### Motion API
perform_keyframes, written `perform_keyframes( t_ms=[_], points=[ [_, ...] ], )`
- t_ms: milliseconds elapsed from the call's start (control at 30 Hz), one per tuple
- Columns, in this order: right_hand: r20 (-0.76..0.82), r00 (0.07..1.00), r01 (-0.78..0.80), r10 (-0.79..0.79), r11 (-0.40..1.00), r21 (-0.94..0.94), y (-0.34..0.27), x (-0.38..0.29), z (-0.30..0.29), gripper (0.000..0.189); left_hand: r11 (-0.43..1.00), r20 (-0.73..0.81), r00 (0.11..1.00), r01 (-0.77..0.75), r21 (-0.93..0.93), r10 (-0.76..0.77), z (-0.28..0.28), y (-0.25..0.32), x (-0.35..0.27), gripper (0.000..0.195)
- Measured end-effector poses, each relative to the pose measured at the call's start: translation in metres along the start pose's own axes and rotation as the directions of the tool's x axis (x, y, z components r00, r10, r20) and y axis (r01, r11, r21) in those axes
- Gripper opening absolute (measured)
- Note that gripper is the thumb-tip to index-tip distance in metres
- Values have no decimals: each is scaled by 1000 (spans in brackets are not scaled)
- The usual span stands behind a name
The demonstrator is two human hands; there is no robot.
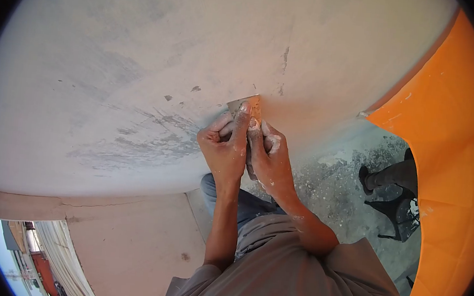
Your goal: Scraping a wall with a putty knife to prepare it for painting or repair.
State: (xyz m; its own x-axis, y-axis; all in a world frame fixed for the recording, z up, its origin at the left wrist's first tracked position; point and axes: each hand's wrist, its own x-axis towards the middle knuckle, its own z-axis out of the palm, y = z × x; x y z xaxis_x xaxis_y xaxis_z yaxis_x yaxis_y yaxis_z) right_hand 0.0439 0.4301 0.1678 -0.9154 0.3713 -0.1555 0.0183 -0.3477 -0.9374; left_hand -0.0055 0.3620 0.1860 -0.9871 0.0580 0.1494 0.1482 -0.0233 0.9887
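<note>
Both my hands grip a flat putty knife with a thin metal blade. My left hand has its thumb pressed along the blade. My right hand holds beside it, thumb also near the blade, with white powder or paste on the fingers. The blade's far edge appears to touch a pale plastered wall; its handle is mostly hidden by my hands. Grey scuffed patches and small dark marks show on the wall left of the blade, and a broken dark vertical streak lies above and right of it.
A large orange sheet hangs at the right. Past it, another person's leg and a black chair or stool show over the spattered floor. At the lower left, a window opening with a pale curtain adjoins a pinkish wall.
</note>
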Motion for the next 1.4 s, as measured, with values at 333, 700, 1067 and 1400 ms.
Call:
perform_keyframes(
  t_ms=[333, 700, 1067, 1400],
  points=[
    [30, 967, 232, -253, 827, -513, -36, 2, -26, 34, 873, 77, 983, 181, -454, -164, 24, -17, -10, 19],
    [-25, 992, 115, -123, 972, -203, -9, 3, -7, 31, 975, -39, 996, 76, -208, -86, 12, -3, -1, 37],
    [19, 977, 201, -213, 883, -423, -24, 3, -18, 33, 858, -31, 983, 142, -493, -180, 24, -12, -6, 32],
    [43, 977, 212, -210, 922, -324, -26, 10, -11, 30, 960, -9, 999, 40, -276, -44, 8, -6, 4, 24]
  ],
)
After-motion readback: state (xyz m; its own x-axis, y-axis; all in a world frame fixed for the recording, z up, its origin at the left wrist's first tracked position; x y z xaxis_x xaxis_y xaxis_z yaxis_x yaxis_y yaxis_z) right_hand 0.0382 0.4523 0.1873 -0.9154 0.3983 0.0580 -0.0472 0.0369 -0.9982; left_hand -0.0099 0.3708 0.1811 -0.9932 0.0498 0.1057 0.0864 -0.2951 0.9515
